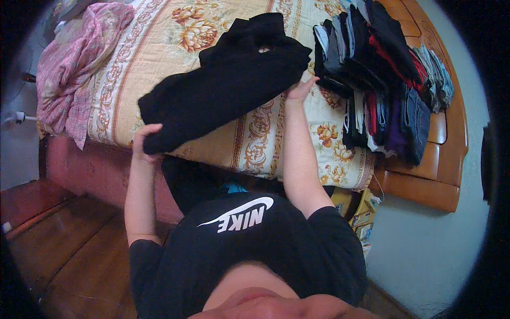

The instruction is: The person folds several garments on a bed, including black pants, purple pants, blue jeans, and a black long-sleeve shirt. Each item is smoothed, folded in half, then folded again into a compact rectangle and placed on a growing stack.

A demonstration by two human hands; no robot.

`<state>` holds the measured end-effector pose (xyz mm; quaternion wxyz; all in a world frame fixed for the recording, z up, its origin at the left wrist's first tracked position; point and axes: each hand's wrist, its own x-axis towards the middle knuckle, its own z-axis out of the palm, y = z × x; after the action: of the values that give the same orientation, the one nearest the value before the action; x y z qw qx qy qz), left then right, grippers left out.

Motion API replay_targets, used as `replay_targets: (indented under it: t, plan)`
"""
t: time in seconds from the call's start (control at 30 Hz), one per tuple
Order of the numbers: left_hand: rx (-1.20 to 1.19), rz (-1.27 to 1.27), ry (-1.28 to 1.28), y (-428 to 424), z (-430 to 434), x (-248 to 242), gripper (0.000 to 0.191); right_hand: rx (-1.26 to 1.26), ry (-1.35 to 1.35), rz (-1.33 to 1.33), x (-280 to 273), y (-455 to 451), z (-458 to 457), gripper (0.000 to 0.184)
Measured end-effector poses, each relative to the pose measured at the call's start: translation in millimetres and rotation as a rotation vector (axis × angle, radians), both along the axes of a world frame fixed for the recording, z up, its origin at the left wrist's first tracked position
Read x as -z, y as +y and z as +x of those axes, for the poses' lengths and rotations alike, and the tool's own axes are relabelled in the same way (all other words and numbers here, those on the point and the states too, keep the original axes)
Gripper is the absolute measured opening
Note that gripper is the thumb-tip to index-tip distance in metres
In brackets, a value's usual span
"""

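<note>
A black garment [223, 91] lies slantwise over the floral bedspread [155, 52], one part folded or bunched at its far side. My left hand [147, 143] grips the garment's near left end, thumb on top. At its right end is my right hand [299, 91], thumb spread out and fingers hidden under the black cloth. To the right of it stand several stacks of folded clothes [366, 71], mostly dark, with red, grey and purple pieces among them.
A pink plaid cloth [79, 75] lies crumpled at the bed's left side. A carved wooden headboard [434, 171] runs along the right, beside a pale wall [418, 243]. Yellow shelving or boxes [362, 211] stand below the bed's right corner. The floor [79, 255] is brown wood.
</note>
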<state>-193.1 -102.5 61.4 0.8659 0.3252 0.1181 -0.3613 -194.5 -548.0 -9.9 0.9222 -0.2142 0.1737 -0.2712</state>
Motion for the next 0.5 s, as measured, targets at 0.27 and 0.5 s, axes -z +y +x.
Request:
replay_targets:
  t: [0.27, 0.5]
  plan:
    - [-0.179, 0.107, -0.234, 15.9, 175.4, 12.3, 0.023, 0.28, -0.054, -0.051, -101.9, -98.5, -72.5, 0.033]
    - [0.035, 0.115, -0.3, 74.8, 202.0, 29.2, 0.015, 0.683, 0.622, -1.105, -89.9, -8.5, -171.8, 0.049]
